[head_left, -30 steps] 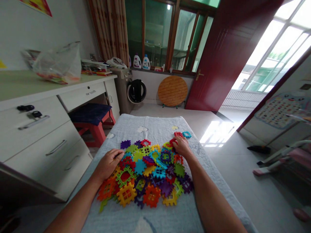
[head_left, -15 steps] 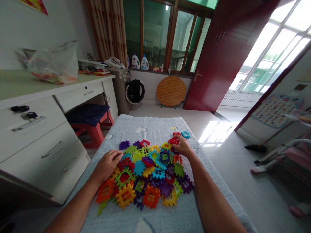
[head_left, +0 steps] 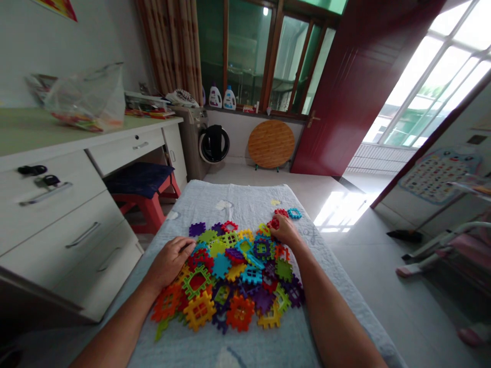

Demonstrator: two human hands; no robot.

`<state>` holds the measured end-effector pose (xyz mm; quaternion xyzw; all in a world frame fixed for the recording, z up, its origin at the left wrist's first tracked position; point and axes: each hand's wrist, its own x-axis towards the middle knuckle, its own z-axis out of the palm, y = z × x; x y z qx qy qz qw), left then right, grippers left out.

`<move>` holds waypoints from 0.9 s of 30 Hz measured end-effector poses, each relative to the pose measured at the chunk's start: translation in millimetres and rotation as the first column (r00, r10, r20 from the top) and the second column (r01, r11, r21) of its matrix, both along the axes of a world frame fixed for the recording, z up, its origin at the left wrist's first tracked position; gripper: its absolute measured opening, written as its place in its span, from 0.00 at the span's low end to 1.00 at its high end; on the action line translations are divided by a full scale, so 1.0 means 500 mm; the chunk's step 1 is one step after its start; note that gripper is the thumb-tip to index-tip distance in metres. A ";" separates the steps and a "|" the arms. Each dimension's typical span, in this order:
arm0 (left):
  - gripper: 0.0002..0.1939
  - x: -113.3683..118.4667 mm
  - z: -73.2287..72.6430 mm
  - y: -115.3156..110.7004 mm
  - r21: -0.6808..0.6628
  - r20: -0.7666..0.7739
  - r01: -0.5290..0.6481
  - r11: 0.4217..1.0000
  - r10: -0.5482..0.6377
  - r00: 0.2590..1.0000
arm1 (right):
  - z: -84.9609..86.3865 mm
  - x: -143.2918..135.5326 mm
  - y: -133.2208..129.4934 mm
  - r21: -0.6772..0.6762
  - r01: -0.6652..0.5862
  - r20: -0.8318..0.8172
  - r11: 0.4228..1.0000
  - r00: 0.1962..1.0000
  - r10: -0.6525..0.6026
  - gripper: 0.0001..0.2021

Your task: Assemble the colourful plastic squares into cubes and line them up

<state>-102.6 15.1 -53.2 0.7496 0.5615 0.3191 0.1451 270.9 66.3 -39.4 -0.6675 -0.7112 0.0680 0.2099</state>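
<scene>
A heap of colourful plastic interlocking building tiles [head_left: 221, 266] lies on a cloth-covered surface, some solid and some with window-like openings. My left hand [head_left: 174, 258] rests against the heap's left edge, its fingers loosely stretched and holding nothing that I can see. At the heap's far right, the fingers of my right hand [head_left: 284, 230] are closed on a red interlocking tile [head_left: 273, 224], partly hidden by them. Just beyond that hand lie another red tile [head_left: 281, 212] and a blue open-framed tile [head_left: 294, 213]. A purple tile [head_left: 197, 229] sits at the far left of the heap.
The pale blue cloth [head_left: 245, 197] covers the surface beneath the tiles. To the left stand a white desk [head_left: 115, 148] and a red stool [head_left: 151, 209]. A washing machine [head_left: 192, 138], a round wooden tabletop [head_left: 271, 144] and a dark red door [head_left: 337, 102] are farther back.
My right hand has shifted slightly left and closed further over the red tile, covering more of the tiles beside it. My left hand stays in place.
</scene>
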 end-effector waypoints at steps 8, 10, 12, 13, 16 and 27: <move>0.20 0.000 0.005 -0.002 0.006 -0.002 0.015 1.000 -0.015 1.000 | -0.005 0.009 -0.004 -0.033 0.002 -0.049 0.999 0.999 -0.004 0.27; 0.20 0.000 0.005 -0.003 0.006 -0.003 0.014 1.000 -0.014 1.000 | -0.003 0.006 -0.006 -0.046 -0.003 -0.036 0.999 0.999 0.002 0.26; 0.20 0.000 0.003 -0.002 0.006 -0.002 0.014 1.000 -0.014 1.000 | 0.000 0.005 -0.006 -0.045 -0.012 -0.032 0.999 0.999 0.011 0.25; 0.20 0.000 0.002 -0.001 0.006 -0.002 0.014 1.000 -0.014 1.000 | 0.002 0.007 -0.006 -0.040 -0.014 -0.035 0.999 0.999 0.013 0.24; 0.20 -0.001 -0.001 0.000 0.002 -0.003 0.016 1.000 -0.016 1.000 | 0.014 0.031 -0.006 -0.008 0.001 -0.041 1.000 0.999 -0.001 0.25; 0.20 -0.001 0.002 0.000 -0.006 -0.001 0.017 1.000 -0.017 1.000 | 0.001 0.133 -0.035 -0.033 0.080 -0.008 0.996 0.997 -0.080 0.28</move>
